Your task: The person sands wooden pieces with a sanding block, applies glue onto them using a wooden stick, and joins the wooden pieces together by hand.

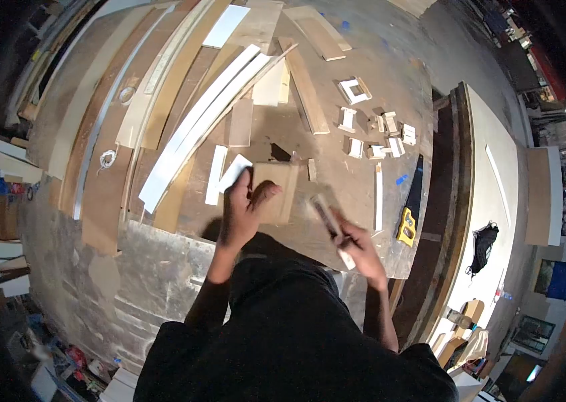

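Observation:
My left hand [245,211] is raised over the near part of the work table, thumb and fingers apart. Right by its fingertips is a small white board piece [234,171]; whether they touch, I cannot tell. A flat square wooden board [279,191] lies just beyond that hand. My right hand [360,251] is closed around a short wooden strip [326,218], blurred by motion and tilted up to the left, with a pale end below the fingers. A narrow white strip [379,197] lies to the right of it.
Long boards and white strips [206,124] cover the table's left side. Several small U-shaped wooden pieces [354,90] sit at the back right. A yellow-handled handsaw [407,224] lies along the right edge. Beyond a gap, a pale panel [490,167] carries a black cloth item [483,248].

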Action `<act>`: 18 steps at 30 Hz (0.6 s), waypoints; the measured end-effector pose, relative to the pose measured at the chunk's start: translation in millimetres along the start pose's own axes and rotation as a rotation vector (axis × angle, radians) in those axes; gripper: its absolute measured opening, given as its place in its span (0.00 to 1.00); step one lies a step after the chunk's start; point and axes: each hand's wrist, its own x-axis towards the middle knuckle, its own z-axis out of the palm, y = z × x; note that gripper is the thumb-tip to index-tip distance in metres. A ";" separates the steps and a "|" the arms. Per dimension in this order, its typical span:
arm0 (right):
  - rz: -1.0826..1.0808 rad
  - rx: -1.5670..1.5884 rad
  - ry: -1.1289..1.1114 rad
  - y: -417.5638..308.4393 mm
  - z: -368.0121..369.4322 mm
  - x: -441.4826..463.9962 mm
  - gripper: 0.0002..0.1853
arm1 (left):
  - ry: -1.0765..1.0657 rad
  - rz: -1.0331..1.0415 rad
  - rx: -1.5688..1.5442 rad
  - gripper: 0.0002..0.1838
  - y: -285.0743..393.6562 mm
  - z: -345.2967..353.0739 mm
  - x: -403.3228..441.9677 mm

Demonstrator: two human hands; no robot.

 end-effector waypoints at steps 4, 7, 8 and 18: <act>0.203 0.255 0.288 -27.0 -20.1 11.1 0.34 | -0.262 -0.023 0.288 0.15 -21.8 2.5 -19.5; 0.030 -0.007 0.031 -43.7 -15.8 16.1 0.35 | -0.358 0.101 0.252 0.17 -15.5 20.5 -32.9; 0.014 -0.067 -0.051 -51.5 -13.3 16.5 0.36 | -0.319 0.134 0.200 0.17 -14.6 23.2 -31.9; 0.077 -0.106 -0.073 -79.9 -9.2 4.8 0.39 | -0.138 0.135 0.266 0.16 -3.8 8.2 -16.4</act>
